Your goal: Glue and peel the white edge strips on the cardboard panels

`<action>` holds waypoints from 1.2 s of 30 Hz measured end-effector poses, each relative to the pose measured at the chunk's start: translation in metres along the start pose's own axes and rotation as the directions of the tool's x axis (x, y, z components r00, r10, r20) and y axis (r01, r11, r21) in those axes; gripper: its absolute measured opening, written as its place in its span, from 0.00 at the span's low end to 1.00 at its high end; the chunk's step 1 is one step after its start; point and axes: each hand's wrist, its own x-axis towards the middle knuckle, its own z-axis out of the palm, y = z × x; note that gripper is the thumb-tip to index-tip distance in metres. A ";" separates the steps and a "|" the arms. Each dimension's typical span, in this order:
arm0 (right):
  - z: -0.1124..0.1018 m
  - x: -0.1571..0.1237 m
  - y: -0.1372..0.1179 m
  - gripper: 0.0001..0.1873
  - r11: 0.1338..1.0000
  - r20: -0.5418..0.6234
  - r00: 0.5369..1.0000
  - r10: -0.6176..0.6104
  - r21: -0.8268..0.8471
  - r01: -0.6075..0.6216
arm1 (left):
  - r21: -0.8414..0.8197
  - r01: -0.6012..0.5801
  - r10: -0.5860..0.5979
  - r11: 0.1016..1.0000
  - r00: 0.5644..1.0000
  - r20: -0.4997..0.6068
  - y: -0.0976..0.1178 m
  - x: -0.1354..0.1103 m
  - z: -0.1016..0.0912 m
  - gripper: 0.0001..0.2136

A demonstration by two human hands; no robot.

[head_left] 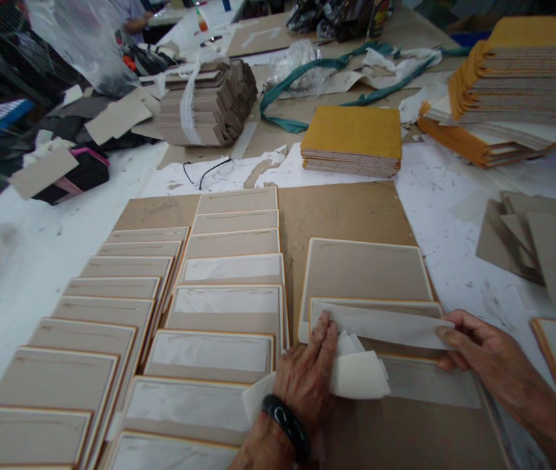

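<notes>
A thin white paper strip (pixel 386 326) lies along the top edge of a grey board panel (pixel 370 346) with a yellow-orange rim. My right hand (pixel 483 359) pinches the strip's right end between thumb and fingers. At the strip's left end, the fingertips of my left hand (pixel 307 372) press down on it. A bundle of loose white strips (pixel 360 375) is tucked under the left palm and sticks out on both sides. Another grey panel (pixel 369 267) lies just beyond, and a nearer panel bears a pale strip (pixel 439 385) on its upper part. A dark bangle (pixel 285 424) circles the left wrist.
Overlapping rows of similar panels (pixel 96 333) cover the left of a brown board (pixel 346 209). Behind stand yellow-covered stacks (pixel 351 134), a taller stack (pixel 527 72) and a tied cardboard bundle (pixel 204 104). Eyeglasses (pixel 209 173) and green strapping (pixel 278 108) lie nearby. A person (pixel 134 19) is far back.
</notes>
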 end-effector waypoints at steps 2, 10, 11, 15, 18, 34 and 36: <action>0.002 -0.001 -0.005 0.15 1.000 -0.006 1.000 0.003 0.019 -0.003 | 0.000 -0.003 0.003 1.000 1.000 0.002 0.000 0.000 0.001 0.36; 0.005 -0.004 -0.014 0.14 0.997 -0.047 0.999 0.020 0.072 -0.017 | -0.011 0.010 -0.009 1.000 0.998 0.057 0.001 0.001 -0.001 0.37; 0.005 -0.004 -0.013 0.14 0.997 -0.043 0.999 0.019 0.081 -0.015 | -0.011 0.007 -0.006 1.000 0.998 0.062 0.000 0.001 -0.001 0.37; 0.004 -0.004 -0.010 0.15 0.995 -0.027 0.999 0.029 0.096 -0.026 | -0.011 0.006 -0.005 1.000 0.998 0.061 -0.001 0.002 -0.001 0.37; 0.003 -0.003 -0.008 0.16 0.995 -0.005 1.000 0.025 0.095 -0.024 | -0.017 0.006 -0.005 1.000 0.997 0.074 -0.001 0.003 0.000 0.37; 0.003 -0.001 -0.003 0.15 0.978 -0.010 1.000 -0.005 0.210 0.007 | 0.000 0.014 -0.014 1.000 1.000 -0.007 -0.006 0.001 0.009 0.44; 0.001 0.000 -0.005 0.15 0.980 -0.016 1.000 -0.004 0.198 0.007 | -0.014 0.011 -0.012 1.000 0.997 -0.078 -0.008 0.000 0.012 0.45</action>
